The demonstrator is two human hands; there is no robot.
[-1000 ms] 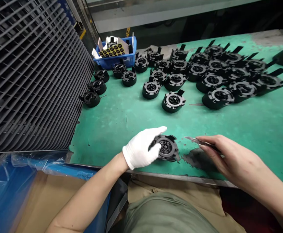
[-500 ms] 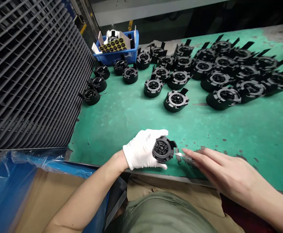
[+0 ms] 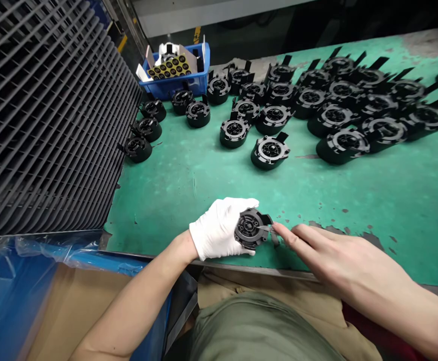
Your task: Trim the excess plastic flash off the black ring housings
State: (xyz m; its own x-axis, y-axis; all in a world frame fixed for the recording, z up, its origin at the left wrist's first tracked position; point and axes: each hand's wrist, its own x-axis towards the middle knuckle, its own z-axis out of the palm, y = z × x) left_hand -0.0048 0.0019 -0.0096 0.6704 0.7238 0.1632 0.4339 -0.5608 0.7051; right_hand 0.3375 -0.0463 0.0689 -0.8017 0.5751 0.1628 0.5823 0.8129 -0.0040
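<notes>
My left hand (image 3: pixel 219 228), in a white glove, is wrapped round a round black plastic part (image 3: pixel 249 226). The part's ribbed face, with rings and small holes, is turned up toward me, and a tab sticks out at its upper right. My bare right hand (image 3: pixel 327 250) is closed on a small knife (image 3: pixel 264 228) whose thin, pointed blade lies over the right side of the part's face. Whether the blade touches the plastic I cannot tell. The knife's handle is hidden by my fingers.
Several similar black parts (image 3: pixel 269 150) stand across the back of the green mat (image 3: pixel 173 200). A blue bin (image 3: pixel 198 80) holds a sheet of round stickers (image 3: pixel 171 67). Grey slatted racks (image 3: pixel 53 120) rise at left. Below them sits a plastic-lined blue box (image 3: pixel 11 296).
My right hand has moved left and slightly up, bringing the blade from beside the part to over its face. My left hand keeps its hold. The whole view has shifted slightly.
</notes>
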